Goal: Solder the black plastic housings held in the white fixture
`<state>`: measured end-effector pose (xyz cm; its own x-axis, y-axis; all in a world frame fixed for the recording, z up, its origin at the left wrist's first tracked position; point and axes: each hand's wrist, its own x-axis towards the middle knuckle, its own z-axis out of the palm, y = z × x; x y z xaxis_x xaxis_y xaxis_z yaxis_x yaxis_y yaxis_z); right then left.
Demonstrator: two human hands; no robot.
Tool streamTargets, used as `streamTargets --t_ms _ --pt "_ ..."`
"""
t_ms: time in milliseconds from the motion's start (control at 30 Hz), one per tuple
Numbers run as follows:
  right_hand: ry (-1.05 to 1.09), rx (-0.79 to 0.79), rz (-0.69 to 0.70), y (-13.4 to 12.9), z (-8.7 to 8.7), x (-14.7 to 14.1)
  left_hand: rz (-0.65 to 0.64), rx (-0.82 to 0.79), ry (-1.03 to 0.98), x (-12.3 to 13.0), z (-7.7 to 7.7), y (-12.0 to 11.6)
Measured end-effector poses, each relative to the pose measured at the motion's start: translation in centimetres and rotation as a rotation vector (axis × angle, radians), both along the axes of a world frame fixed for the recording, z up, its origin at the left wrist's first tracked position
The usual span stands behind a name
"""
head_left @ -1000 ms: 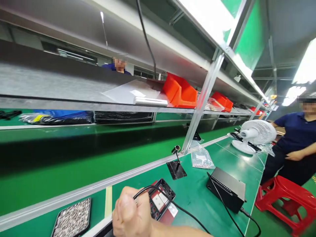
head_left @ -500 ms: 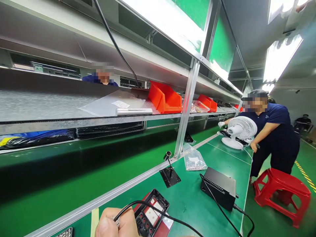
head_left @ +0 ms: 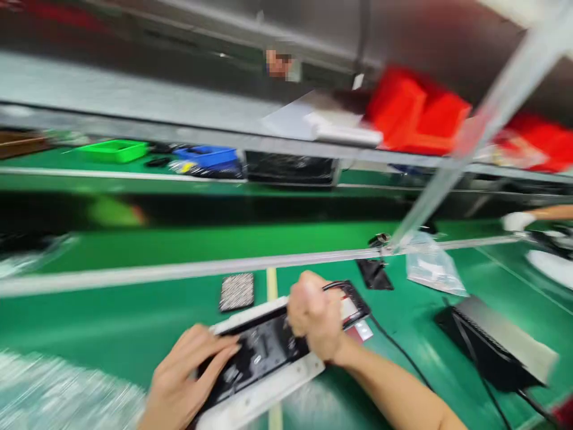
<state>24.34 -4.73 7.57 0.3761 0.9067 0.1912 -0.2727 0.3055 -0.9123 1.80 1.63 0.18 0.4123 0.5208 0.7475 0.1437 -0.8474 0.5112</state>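
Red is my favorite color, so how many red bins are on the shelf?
2. One big red bin is left of the slanted metal post. The second red bin is right of it, at the picture's edge. More may be hidden.

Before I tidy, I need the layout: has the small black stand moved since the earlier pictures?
No: the small black stand is still beside the foot of the metal post, on its near left side.

Head cam on wearer's head, looks fwd & down across bench [head_left: 116, 325] (only view, fairly close)
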Motion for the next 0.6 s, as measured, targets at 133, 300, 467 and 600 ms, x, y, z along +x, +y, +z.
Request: streamTargets --t_ms 133,300,467,600 --pt "0.016 0.110 0.092 -1.5 1.6 1.1 0.038 -0.176 0.102 0.5 0.6 -2.5" --pt "-0.040 0.164 0.104 -1.9 4.3 1.3 0.019 -0.148 0.039 1.8 1.4 -2.4" --pt "-0.054 0.156 0.097 -2.0 4.6 1.7 0.016 -0.156 0.060 2.0 1.6 -2.6" --pt "-0.048 0.149 0.100 -1.9 4.8 2.0 0.020 -0.151 0.056 2.4 1.7 -2.6"
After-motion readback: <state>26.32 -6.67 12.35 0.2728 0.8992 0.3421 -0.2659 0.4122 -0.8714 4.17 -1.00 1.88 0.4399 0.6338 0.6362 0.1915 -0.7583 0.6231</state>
